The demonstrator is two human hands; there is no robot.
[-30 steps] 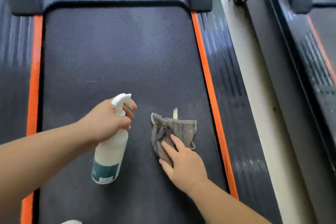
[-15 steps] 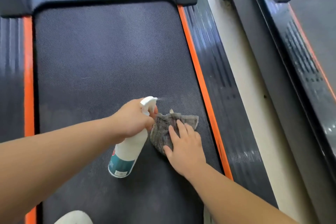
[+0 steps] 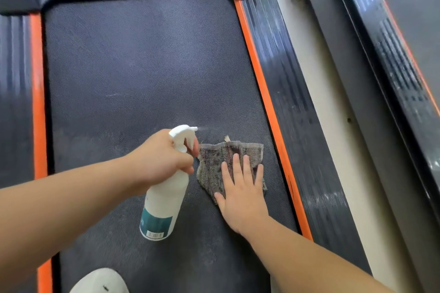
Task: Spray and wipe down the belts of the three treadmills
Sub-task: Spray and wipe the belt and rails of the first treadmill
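A dark textured treadmill belt fills the head view, edged by orange strips. My left hand grips a white spray bottle with a teal label by its neck, a finger on the trigger, and a faint mist leaves the nozzle toward the right. My right hand lies flat with straight fingers on a grey cloth, pressing it onto the belt just right of the bottle.
An orange strip and a black ribbed side rail run along the belt's right side. Beyond a strip of pale floor lies a second treadmill. A white shoe tip shows at the bottom.
My left hand with the bottle moved right, close to the cloth. My right hand slid further up over the cloth, which spread out flatter. Mist now comes from the nozzle.
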